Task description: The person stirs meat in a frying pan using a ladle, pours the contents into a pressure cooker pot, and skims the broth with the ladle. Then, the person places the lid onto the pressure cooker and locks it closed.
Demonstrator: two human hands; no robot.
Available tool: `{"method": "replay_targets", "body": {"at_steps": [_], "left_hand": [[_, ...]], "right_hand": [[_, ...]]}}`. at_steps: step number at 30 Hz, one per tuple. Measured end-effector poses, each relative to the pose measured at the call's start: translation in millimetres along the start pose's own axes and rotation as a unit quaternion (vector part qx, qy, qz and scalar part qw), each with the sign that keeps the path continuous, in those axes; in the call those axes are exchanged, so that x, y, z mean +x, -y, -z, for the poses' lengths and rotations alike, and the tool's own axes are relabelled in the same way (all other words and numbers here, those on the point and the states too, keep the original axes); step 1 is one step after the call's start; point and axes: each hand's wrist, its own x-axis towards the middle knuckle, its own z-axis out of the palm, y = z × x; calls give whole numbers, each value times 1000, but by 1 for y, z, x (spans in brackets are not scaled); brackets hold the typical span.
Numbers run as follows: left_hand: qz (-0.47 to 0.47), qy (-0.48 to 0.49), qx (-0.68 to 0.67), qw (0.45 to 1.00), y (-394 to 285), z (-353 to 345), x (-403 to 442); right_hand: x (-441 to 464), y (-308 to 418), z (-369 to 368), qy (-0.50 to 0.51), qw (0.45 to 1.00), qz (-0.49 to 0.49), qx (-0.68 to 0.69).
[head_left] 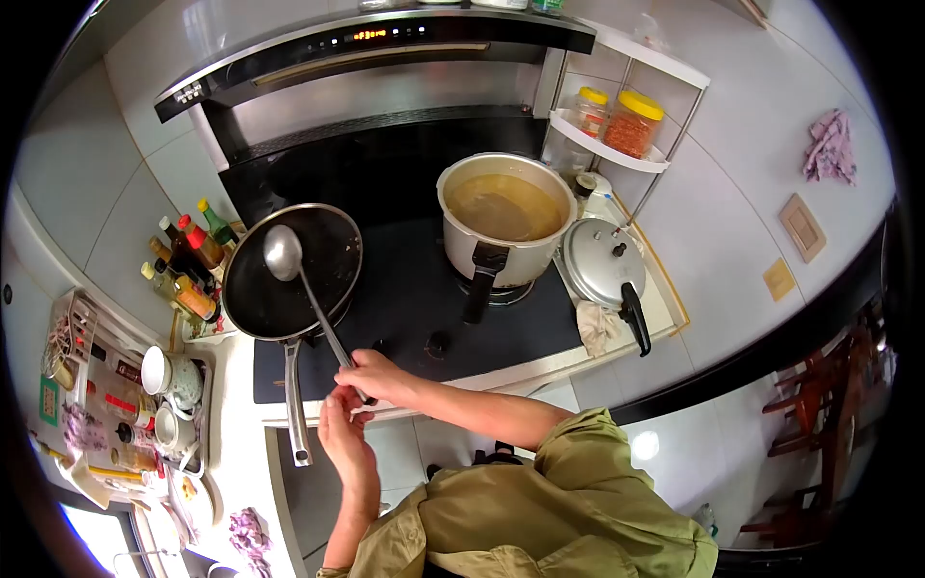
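My right hand (381,378) is closed around the handle of a metal ladle (330,332). The ladle's round bowl is over the inside of a dark frying pan (328,275) on the left of the hob; whether it touches the pan cannot be told. Just below the right hand, my left hand (347,445) is close to the handle's end, with its fingers stretched upward and slightly curled. No object shows in the left hand. The pan's metal handle (298,414) points toward me, left of both hands.
A pressure cooker pot (464,241) with cloudy yellowish liquid stands on the right burner. Its lid (602,265) lies to the right, near a cloth (596,328). Sauce bottles (198,246) crowd the left corner. Jars (632,125) stand on a corner shelf below the range hood (376,58).
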Motion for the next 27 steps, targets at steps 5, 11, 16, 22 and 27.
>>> {"method": "replay_targets", "body": {"at_steps": [5, 11, 16, 22, 27], "left_hand": [[-59, -7, -55, 997, 16, -20, -14], [-62, -11, 20, 998, 11, -47, -10], [-120, 114, 301, 939, 101, -45, 42], [-252, 150, 540, 789, 169, -70, 71], [-238, 175, 578, 761, 185, -77, 84]], "right_hand": [[-39, 6, 8, -58, 989, 124, -50], [-134, 36, 62, 6, 956, 249, 157], [-214, 49, 135, -62, 940, 241, 233], [-283, 39, 188, -110, 935, 172, 290], [-300, 42, 207, -106, 935, 152, 304]]}}
